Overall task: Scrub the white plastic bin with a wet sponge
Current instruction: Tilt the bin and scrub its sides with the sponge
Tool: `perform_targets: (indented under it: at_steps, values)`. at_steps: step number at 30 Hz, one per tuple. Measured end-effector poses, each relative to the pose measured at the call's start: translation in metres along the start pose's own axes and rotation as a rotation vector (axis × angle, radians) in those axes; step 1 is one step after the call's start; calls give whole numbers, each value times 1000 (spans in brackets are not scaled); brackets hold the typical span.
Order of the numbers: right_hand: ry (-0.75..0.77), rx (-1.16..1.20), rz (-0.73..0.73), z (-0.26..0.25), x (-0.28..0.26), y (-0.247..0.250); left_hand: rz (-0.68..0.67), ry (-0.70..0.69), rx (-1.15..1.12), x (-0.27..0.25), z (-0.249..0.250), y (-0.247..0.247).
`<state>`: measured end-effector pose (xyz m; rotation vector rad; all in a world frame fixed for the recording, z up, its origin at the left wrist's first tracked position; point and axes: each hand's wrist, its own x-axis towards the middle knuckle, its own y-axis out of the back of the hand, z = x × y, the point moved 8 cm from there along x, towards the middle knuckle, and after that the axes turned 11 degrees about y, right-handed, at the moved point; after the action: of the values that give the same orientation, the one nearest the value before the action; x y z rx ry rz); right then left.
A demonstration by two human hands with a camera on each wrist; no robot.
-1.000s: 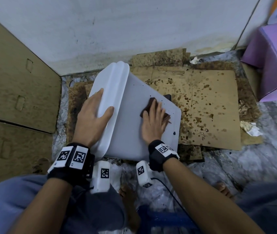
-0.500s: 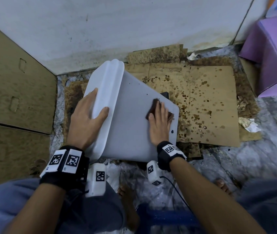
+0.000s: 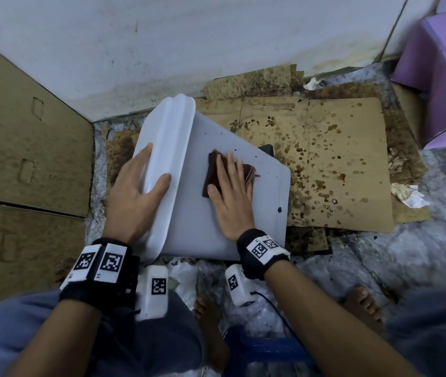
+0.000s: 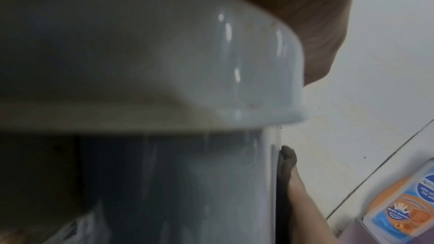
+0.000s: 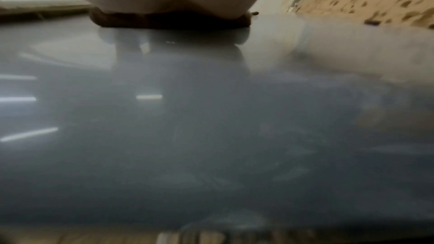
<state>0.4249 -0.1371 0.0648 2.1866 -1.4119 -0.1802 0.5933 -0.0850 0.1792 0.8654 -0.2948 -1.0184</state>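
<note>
One white plastic bin (on its side, mid-frame): left hand grips its rim, right hand, fingers together, presses one dark-brown sponge.

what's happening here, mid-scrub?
Yes. A person crouches over a white plastic bin lying on its side on stained cardboard. The left hand grips the bin's rim, steadying it. The right hand presses a dark brown sponge flat against the upturned side wall with straight fingers. A few dark specks remain near the bin's base end.
</note>
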Motion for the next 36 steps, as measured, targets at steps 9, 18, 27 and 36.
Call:
perform_targets:
  at_steps: [9,18,27,36]
  values:
    - [-531,-36,-51,149,-31,31,-3,15,-35,4,-5,0]
    - [-169,-13,-43,46,-13,7,-7,31,-59,5,-9,1]
    - [-452,3,-51,143,-33,29,2,19,-69,4,-9,1]
    - [-378,4,-44,84,-25,19,6,4,-20,4,-5,0]
